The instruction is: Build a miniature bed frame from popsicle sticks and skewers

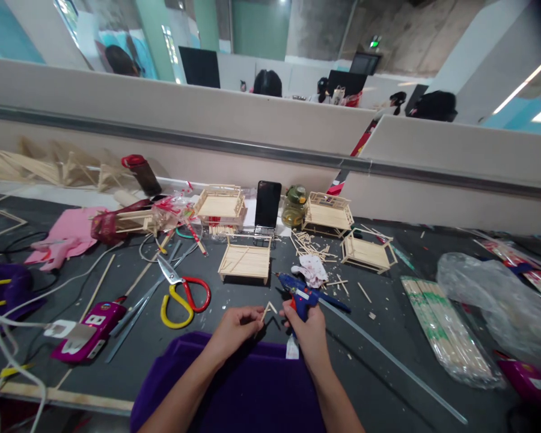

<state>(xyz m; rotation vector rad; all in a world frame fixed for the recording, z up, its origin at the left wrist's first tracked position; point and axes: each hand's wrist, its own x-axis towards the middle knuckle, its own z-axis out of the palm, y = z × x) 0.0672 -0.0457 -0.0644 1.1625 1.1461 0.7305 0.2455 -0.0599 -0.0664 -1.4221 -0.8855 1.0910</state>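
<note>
My left hand [238,329] pinches two short wooden sticks [267,308] that meet at an angle, above the near edge of the dark table. My right hand [311,337] is closed around the handle of a blue hot glue gun [300,292], its nozzle pointing left. A long translucent glue stick [388,344] trails from the gun's back toward the lower right. Just beyond my hands stands a small bench-like model [244,260] made of wooden sticks. A crumpled white tissue [313,269] lies behind the gun, among scattered stick pieces [309,245]. Purple cloth [234,385] lies beneath my forearms.
Scissors [180,294] with red and yellow handles lie left, near a magenta power strip [90,331] with white cables. More stick models [329,213] stand behind, around a phone [267,204] and a green bottle [294,205]. Packed sticks [448,331] lie right. A partition [252,120] closes the back.
</note>
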